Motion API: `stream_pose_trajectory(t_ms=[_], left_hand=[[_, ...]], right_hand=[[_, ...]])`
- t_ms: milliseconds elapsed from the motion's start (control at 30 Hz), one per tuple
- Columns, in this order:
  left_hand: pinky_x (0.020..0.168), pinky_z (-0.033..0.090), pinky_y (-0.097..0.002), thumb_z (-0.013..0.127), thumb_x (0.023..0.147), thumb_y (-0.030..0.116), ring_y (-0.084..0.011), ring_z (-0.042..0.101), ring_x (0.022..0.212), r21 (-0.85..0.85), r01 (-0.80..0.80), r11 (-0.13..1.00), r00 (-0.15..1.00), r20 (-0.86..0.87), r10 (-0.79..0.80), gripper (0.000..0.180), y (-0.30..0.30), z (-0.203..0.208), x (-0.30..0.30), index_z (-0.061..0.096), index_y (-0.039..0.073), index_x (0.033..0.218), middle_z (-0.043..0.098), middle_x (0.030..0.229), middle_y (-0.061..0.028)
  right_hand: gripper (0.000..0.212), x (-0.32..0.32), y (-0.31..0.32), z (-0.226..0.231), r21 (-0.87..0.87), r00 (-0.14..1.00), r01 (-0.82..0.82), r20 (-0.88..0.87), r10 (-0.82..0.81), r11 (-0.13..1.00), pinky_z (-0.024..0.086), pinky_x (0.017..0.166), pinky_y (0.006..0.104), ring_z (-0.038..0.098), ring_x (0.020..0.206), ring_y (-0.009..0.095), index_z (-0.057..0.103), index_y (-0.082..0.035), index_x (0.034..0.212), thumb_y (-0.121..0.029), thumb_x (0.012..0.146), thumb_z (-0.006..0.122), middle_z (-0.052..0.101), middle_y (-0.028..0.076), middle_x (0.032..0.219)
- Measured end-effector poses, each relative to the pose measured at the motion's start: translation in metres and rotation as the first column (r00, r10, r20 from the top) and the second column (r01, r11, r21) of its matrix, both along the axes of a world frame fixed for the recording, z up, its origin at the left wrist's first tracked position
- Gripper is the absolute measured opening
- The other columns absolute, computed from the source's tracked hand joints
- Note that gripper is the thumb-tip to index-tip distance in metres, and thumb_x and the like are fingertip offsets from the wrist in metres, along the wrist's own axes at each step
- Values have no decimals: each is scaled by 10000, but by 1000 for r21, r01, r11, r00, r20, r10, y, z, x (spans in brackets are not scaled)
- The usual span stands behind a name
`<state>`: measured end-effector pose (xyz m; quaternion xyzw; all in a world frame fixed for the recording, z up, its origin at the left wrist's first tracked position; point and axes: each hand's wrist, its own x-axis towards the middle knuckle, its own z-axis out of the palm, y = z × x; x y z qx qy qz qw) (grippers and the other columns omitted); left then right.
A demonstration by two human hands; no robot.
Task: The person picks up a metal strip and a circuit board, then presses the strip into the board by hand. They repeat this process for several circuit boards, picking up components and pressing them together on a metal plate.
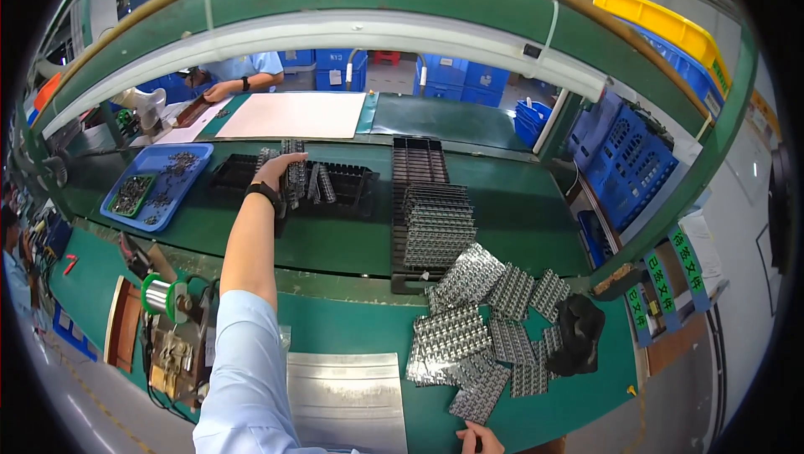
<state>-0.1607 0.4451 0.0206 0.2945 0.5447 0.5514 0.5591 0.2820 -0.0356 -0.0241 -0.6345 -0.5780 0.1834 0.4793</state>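
Note:
My left arm stretches to the far bench, where my left hand is closed around upright metal strips in a black slotted tray. Its fingertips lie over the top of the strips; the thumb is mostly hidden. A few more strips lean in the tray just right of the hand. At the lower edge, only the fingers of my right hand show, slightly apart and loosely bent, with nothing visible in them. They are close to the lowest perforated metal panel of a loose, overlapping pile.
A long black rack holds a row of metal panels. Left stand a blue tray of small parts and a solder wire spool. A metal sheet lies in front; black cloth lies right. Another person's hand works opposite.

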Motion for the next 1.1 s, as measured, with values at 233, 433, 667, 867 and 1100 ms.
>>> stream_pose_trajectory(t_ms=[233, 433, 667, 867, 1100], left_hand=[[824, 533, -404, 837, 634, 327, -337, 672, 938, -33, -13, 999, 600, -800, -18, 592, 59, -31, -9, 671, -59, 1051, 692, 1040, -208], [927, 499, -398, 800, 629, 501, -368, 632, 1072, -102, -47, 994, 354, -932, -79, 791, 52, -12, 10, 636, -103, 1112, 630, 1169, -280], [945, 481, -401, 683, 707, 621, -379, 618, 1104, -64, -239, 969, 202, -979, -15, 824, 48, 0, 12, 642, -95, 1112, 614, 1195, -289], [925, 485, -410, 651, 764, 587, -396, 631, 1072, -30, -115, 993, 379, -925, 16, 779, 30, 30, -33, 628, -95, 1139, 620, 1186, -286], [743, 531, -387, 564, 863, 537, -324, 692, 896, -86, -179, 980, 346, -938, -20, 650, -46, 61, 2, 672, -76, 1051, 698, 963, -237]], right_hand=[[133, -2, 13, -10, 12, 994, 23, 103, -24, 1000, 524, 650, 350, 655, 683, 260, 697, -15, 972, -99, 921, 607, 686, 130, 789], [128, -3, 18, -9, 50, 990, 28, 136, -34, 998, 523, 632, 357, 647, 674, 277, 700, -20, 962, -90, 918, 603, 681, 131, 786], [116, -2, 21, -12, 69, 986, 9, 164, -20, 998, 513, 624, 363, 640, 674, 296, 693, -9, 957, -71, 907, 607, 676, 147, 797], [117, -3, 18, -15, 69, 989, -26, 149, 15, 997, 509, 630, 370, 638, 681, 299, 685, -3, 965, -65, 913, 601, 675, 160, 810], [176, 5, 8, -19, 35, 990, -69, 123, 64, 997, 511, 690, 322, 672, 719, 241, 669, 31, 1012, -24, 920, 529, 698, 146, 830]])
